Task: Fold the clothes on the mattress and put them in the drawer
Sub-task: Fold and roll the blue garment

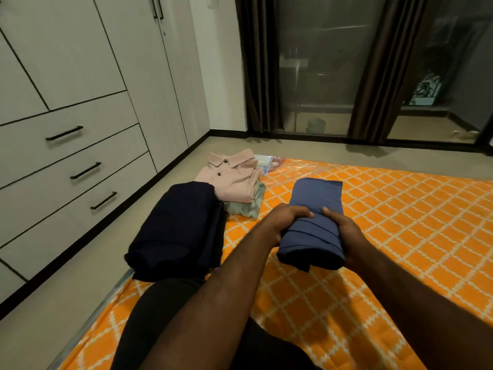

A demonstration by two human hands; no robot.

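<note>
Left hand (286, 222) and right hand (344, 231) grip the blue garment (313, 217) (folded) between them.

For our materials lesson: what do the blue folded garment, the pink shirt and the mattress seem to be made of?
Blue garment: soft matte cloth, probably cotton knit; it bends in thick, smooth layers.
Pink shirt: matte fabric, possibly cotton, with collar and dark buttons.
Mattress: orange printed cover under glossy clear plastic, judging by glare and creases.
</note>
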